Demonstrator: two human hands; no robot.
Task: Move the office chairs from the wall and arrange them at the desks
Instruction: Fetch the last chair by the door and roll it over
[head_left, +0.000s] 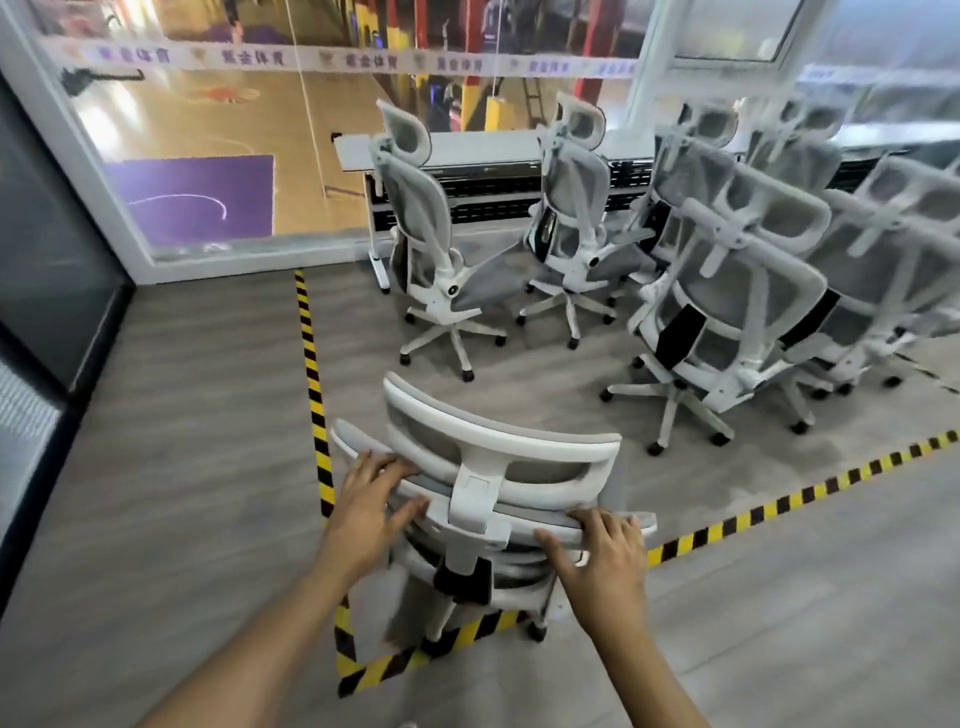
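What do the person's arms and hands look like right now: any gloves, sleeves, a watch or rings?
Both are bare. The left hand and right hand wear no gloves, and no rings show on the fingers. The left forearm and right forearm are uncovered down to the frame edge: no sleeve, watch, strap or band in view.

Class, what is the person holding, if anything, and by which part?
The left hand and right hand hold the nearest office chair by the top edge of its backrest, one on each side.
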